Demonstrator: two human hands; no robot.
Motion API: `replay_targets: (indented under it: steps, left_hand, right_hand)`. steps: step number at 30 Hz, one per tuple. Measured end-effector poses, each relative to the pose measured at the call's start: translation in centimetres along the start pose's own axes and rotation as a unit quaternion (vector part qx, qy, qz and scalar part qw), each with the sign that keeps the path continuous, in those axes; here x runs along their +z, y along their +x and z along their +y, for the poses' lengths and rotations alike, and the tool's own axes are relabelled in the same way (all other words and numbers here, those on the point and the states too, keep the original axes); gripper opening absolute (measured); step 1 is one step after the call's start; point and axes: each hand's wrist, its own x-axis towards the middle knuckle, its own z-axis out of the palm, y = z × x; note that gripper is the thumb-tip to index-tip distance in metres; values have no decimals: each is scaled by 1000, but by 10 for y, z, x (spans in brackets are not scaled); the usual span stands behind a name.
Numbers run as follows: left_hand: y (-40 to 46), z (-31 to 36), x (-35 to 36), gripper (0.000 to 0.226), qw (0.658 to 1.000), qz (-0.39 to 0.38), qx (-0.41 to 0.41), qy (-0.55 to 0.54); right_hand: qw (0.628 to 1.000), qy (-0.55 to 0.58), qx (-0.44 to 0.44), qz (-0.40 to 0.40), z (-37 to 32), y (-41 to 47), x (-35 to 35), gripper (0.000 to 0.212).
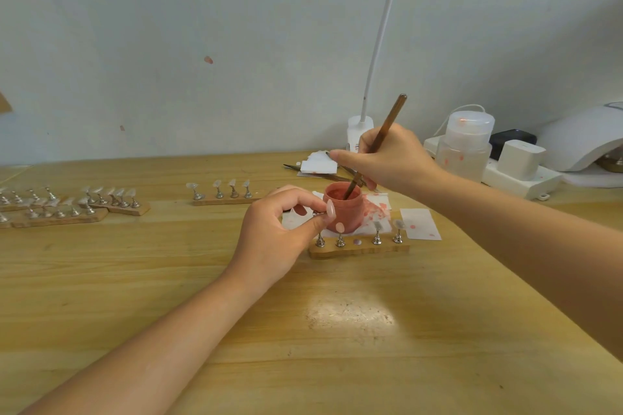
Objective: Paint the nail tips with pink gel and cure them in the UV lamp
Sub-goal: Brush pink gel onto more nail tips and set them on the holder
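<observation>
Right hand [391, 158] grips brush [377, 141] in gel jar [344, 207]; left hand [279, 229] pinches nail tip [331, 210].

arms: bare, no sleeves | left hand [274, 229]: long pale nails

I get a bright, even feed with soft shadows under the arms. A pale patch of glare sits on the light wooden worktop [350, 313] near its front edge. The wide lens bows the worktop's back edge and tilts the pale wall [202, 27] at the right. The far-left holders [67, 205] look soft and smeared.
</observation>
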Motion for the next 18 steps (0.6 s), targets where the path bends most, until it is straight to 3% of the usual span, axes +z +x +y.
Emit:
replay_targets:
  steps: [7, 18]
  left_hand:
    - [0, -1, 0, 28, 1000, 4, -4, 6]
    - [0, -2, 0, 28, 1000, 5, -8, 5]
  right_hand:
    - [996, -79, -16, -38, 0, -1, 9, 43]
    - [999, 24, 35, 23, 0, -1, -18, 46]
